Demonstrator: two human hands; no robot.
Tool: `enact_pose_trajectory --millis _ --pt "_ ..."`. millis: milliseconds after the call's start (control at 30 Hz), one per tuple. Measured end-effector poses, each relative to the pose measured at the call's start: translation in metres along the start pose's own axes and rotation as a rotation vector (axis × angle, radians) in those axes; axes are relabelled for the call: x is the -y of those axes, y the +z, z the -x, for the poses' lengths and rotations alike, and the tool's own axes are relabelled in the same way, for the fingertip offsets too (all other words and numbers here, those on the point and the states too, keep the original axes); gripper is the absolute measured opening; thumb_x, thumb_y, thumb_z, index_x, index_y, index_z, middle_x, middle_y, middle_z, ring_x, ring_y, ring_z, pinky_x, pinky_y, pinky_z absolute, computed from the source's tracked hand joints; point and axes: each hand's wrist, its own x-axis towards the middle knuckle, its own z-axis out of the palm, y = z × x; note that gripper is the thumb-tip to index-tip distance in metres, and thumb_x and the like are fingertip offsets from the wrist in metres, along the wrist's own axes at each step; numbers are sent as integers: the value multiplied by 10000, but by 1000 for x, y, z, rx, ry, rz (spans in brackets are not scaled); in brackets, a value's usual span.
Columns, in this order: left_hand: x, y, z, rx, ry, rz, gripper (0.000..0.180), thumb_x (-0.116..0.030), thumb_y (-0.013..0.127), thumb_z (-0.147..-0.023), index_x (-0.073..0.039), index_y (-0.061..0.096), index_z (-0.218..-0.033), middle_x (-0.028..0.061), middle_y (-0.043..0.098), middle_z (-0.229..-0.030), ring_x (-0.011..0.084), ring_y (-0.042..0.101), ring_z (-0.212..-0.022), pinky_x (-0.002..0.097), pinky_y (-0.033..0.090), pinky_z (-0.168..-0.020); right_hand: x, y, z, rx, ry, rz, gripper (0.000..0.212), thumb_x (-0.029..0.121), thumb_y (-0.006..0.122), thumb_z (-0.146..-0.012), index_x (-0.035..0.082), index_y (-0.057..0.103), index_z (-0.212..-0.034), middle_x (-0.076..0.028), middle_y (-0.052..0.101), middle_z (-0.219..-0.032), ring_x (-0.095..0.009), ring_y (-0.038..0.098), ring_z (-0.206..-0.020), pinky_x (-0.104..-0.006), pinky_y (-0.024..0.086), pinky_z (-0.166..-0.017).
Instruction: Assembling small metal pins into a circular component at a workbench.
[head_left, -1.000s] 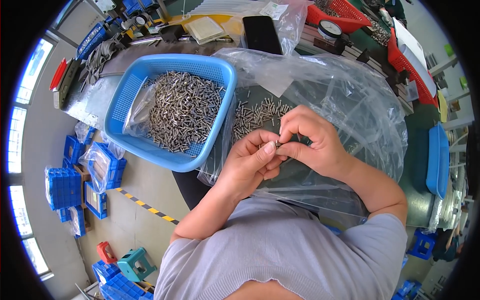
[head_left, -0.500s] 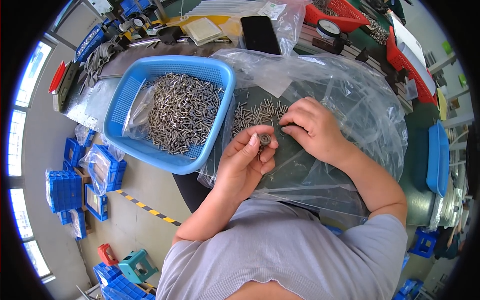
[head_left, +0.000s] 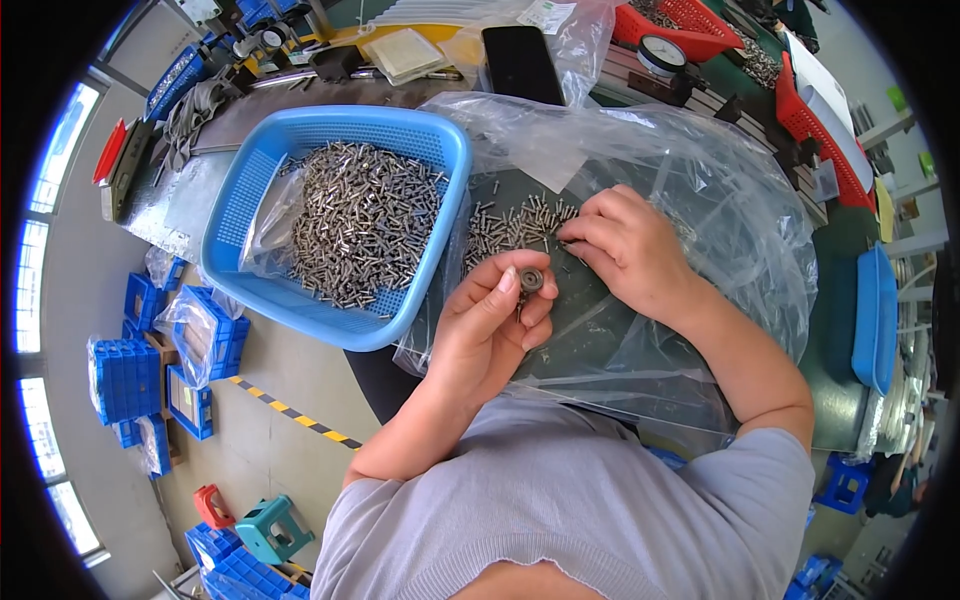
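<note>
My left hand (head_left: 487, 312) is closed around a small round metal piece (head_left: 530, 280) with a ringed face and a hole in its centre, held up between thumb and fingers. Just right of it, my right hand (head_left: 630, 250) has its thumb and fingertips pinched together at the right edge of a loose pile of small metal pins (head_left: 510, 226). Whatever lies between those fingertips is too small to make out. A blue plastic basket (head_left: 222, 235) stands left of my hands, holding a heap of similar metal pins (head_left: 365, 225) and a clear bag (head_left: 270, 232).
Clear plastic sheeting (head_left: 735, 220) spreads over the green tabletop around my right forearm. Behind lie a black phone (head_left: 521, 65), a dial gauge (head_left: 661, 56) and a red basket (head_left: 690, 38). A blue tray (head_left: 874, 318) sits at the far right. Blue crates (head_left: 125, 380) stand on the floor at left.
My right hand has shifted slightly up and left, its fingertips drawing together at the pin pile. The left hand keeps its hold on the round metal piece.
</note>
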Motion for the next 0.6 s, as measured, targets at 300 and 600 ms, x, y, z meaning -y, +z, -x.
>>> enact_pose_trajectory --millis 300,600 --pt "0 -1 1 15 4 -7 265 -182 468 -976 -28 536 -1182 80 558 -966 99 405 -714 240 378 -616 2 -2 1 90 24 -53 149 73 705 -690 78 624 -815 -59 564 -814 -271 547 -814 -370 462 -706" --pt "-1 1 0 -2 -12 7 182 -183 528 -953 -52 526 -1079 90 567 -937 96 408 -679 231 363 -581 4 -5 2 74 65 -142 100 96 681 -767 61 608 -827 -65 568 -799 -238 557 -777 -341 454 -682"
